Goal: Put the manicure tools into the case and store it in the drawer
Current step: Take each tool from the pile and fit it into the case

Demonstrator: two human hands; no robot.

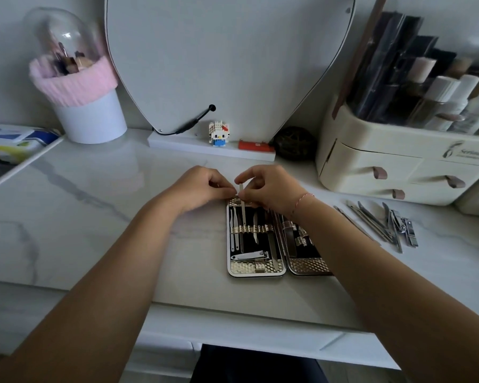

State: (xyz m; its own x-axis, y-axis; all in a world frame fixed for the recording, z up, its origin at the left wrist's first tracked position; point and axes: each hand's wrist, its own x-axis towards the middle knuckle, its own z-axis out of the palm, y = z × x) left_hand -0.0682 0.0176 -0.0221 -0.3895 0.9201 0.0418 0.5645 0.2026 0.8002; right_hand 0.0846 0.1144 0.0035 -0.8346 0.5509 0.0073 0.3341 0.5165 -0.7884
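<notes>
A slim metal tool point(242, 201) is pinched at its top by the right hand point(268, 189), its lower end tucked under the strap of the open case point(256, 268); the case is laid flat at the table's point(94, 217) centre. The left hand point(202, 187) is pressed fingertips-together at 9 o'clock of that tool, though what is gripped cannot be made out. More loose tools point(382, 225) are left lying at 3 o'clock of the case, well apart.
</notes>
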